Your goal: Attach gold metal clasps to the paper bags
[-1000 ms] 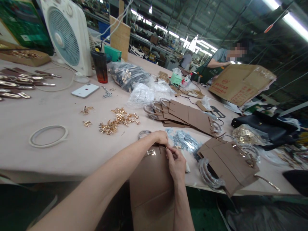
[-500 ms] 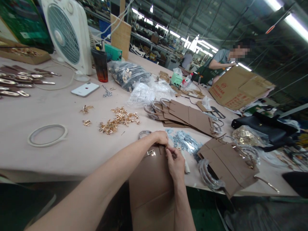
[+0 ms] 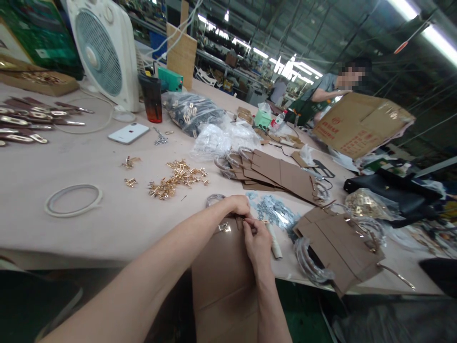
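A brown handbag (image 3: 224, 271) stretches from the table edge down toward me, with a gold clasp plate (image 3: 224, 227) on its front. My left hand (image 3: 240, 206) is closed over the bag's top edge, its fingertips mostly hidden behind the knuckles. Right beside it, my right hand (image 3: 259, 238) pinches at the same edge; what lies between thumb and finger is too small to name. A clear-wrapped handle (image 3: 215, 199) shows behind my left wrist. To the right of my hands lie many flat silvery metal pieces (image 3: 274, 209) and a pale roll (image 3: 274, 244).
Gold fittings (image 3: 178, 178) lie in a pile beyond my left arm, near a tape roll (image 3: 74, 200). Brown bags (image 3: 282, 174) are stacked ahead, others (image 3: 342, 247) at right. A fan (image 3: 103, 52), phone (image 3: 128, 133) and dark cup (image 3: 152, 97) stand back left. A co-worker handles a carton (image 3: 364, 124).
My right hand has shifted slightly left, closer to my left hand at the bag's edge. The co-worker's carton has moved up and tilted a little. My left hand stays in place.
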The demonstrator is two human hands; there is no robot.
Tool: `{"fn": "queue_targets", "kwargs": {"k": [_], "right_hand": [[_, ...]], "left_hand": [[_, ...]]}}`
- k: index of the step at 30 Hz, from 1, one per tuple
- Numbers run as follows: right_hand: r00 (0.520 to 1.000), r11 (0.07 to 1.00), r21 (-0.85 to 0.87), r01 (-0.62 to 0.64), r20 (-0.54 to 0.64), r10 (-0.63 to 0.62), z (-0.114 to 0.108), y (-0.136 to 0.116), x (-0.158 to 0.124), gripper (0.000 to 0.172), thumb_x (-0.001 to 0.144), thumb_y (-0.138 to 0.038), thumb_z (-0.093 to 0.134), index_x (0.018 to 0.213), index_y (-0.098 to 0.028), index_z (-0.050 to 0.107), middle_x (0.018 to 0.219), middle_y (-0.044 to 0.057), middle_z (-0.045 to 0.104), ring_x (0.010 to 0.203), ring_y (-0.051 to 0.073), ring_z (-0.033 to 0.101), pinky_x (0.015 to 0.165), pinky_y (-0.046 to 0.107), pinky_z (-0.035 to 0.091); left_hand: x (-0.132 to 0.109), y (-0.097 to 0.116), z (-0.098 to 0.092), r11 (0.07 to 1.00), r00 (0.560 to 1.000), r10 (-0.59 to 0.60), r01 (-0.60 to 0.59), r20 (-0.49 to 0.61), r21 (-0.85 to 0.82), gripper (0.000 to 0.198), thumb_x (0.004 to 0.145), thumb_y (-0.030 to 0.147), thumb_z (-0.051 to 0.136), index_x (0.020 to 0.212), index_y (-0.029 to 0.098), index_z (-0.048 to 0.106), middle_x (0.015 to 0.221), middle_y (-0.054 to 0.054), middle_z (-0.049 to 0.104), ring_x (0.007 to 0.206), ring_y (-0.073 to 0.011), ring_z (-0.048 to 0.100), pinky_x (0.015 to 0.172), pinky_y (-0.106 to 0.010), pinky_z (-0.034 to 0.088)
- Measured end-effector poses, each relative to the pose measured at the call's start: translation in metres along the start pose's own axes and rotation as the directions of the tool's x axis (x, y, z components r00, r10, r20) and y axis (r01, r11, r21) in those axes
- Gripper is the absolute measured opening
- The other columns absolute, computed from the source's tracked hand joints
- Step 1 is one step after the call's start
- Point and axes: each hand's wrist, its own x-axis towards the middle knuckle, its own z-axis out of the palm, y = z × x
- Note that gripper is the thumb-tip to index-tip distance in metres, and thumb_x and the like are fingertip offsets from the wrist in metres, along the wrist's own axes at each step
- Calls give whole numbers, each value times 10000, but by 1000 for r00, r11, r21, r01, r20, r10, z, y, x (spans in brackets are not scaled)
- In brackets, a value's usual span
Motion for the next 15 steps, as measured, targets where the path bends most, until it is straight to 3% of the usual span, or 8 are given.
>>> {"fn": "queue_targets", "kwargs": {"k": [4,8,11,15], "right_hand": [[1000,999,-31,16,-16,-17,0,-3,-2,287,963,-404,590,1016,-202,787,965,94,760,859,244,669,831,366,495],[999,993,115,7,-45,-2,-8,-8,-6,355,994,-467,557,1087,-204,775,1009,88,752,911,236,656,861,359,489],[980,979,195,-59,-178,94,-15,-10,-12,420,1006,-505,517,1171,-188,738,1082,107,738,984,245,653,908,372,490],[919,977,149,-151,-344,194,-17,-13,-32,497,975,-538,545,1236,-143,696,1237,180,690,1109,288,637,982,414,481]], "left_hand": [[-6,-3,1,999,999,25,-23,-44,38,300,651,451,832,736,172,763,676,-28,681,708,-196,635,696,-276,489],[-20,-5,5,996,989,64,-55,-130,68,369,735,576,761,813,215,789,768,-7,736,739,-166,629,662,-235,440],[-31,-6,11,993,978,96,-80,-186,89,402,798,611,690,840,225,794,786,0,744,734,-156,621,639,-230,408],[-48,-5,17,986,962,132,-103,-239,129,468,869,633,601,830,206,790,782,-13,744,715,-159,605,632,-241,380]]}}
